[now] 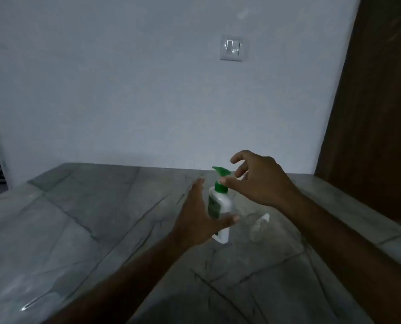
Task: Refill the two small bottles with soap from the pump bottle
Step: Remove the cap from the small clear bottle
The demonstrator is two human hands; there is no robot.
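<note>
One pump bottle (219,208), one clear small bottle (260,228), two hands, one wall switch (231,47).

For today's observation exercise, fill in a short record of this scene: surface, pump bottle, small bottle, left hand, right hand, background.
surface: grey veined stone counter
pump bottle: white with green pump, upright on the counter
small bottle: clear with a white cap, right of the pump bottle; only one can be made out
left hand: open, around the pump bottle's body; contact unclear
right hand: open, fingers spread at the pump head
background: pale wall with a switch; dark wooden panel at right
</note>
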